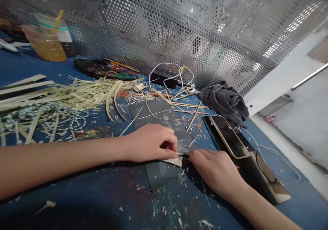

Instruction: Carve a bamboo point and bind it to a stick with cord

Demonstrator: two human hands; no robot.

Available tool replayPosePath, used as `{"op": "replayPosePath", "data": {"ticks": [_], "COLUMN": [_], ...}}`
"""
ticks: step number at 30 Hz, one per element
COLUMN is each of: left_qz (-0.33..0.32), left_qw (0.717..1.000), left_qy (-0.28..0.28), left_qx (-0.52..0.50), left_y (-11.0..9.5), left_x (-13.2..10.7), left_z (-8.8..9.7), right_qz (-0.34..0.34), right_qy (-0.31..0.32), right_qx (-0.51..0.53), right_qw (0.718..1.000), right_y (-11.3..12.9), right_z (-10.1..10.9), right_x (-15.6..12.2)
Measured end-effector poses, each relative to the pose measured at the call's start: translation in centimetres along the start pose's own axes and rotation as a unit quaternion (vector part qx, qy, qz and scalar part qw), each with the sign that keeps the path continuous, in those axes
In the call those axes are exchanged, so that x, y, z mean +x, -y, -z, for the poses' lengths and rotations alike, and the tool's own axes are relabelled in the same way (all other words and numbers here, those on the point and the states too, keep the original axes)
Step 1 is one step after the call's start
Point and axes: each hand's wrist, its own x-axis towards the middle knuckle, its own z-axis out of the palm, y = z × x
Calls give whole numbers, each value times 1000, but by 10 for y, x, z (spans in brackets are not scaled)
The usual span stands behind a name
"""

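My left hand (155, 143) is closed in a pinch on a small pale, flat piece (176, 161) with a frayed-looking end, perhaps wood or bamboo. Beneath it lies a dark grey sheet (164, 177) on the blue tabletop. Just to the right, my right hand (216, 170) is closed around a thin dark tool (183, 155), whose tip meets the pale piece. Most of that tool is hidden in the fingers, so its kind does not show. Thin pale strips (159, 115) lie across the far part of the sheet.
Bamboo-like strips (84, 93) and patterned cord (38, 117) cover the left. A paint palette (102, 69), cups of liquid (48, 47) and a white cable (166, 64) sit near the perforated metal screen (166, 25). At right are a phone (230, 138) and a grey cloth (225, 102).
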Motion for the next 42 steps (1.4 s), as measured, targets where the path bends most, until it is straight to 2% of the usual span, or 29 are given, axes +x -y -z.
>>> {"op": "replayPosePath", "data": {"ticks": [7, 18, 25, 27, 29, 32, 34, 38, 42], "left_qz": [3, 5, 8, 11, 14, 12, 11, 12, 14], "left_qw": [1000, 1000, 1000, 1000, 1000, 999, 999, 999, 1000], "left_qy": [2, 5, 13, 20, 25, 29, 30, 28, 26], "left_qx": [3, 6, 5, 7, 8, 7, 9, 12, 9], "left_y": [0, -1, -4, -5, -7, -7, -6, -6, -6], "left_x": [-1, 0, 0, 0, 1, 1, 0, 0, 0], "left_z": [0, 0, 1, 3, 4, 4, 4, 4, 3], "right_qz": [-5, -62, -88, -85, -74, -51, -42, -48, -90], "right_qy": [75, 127, 155, 138, 90, 19, 9, 40, 120], "right_qx": [2, -32, 33, 57, 67, 37, 5, -18, 10], "right_qw": [997, 989, 983, 985, 991, 998, 999, 998, 989], "right_y": [2, 14, 11, 9, 9, 9, 10, 14, 18], "right_z": [5, 12, 19, 16, 11, 4, 2, 5, 11], "right_x": [5, 6, 10, 7, 4, 1, 1, 0, 1]}}
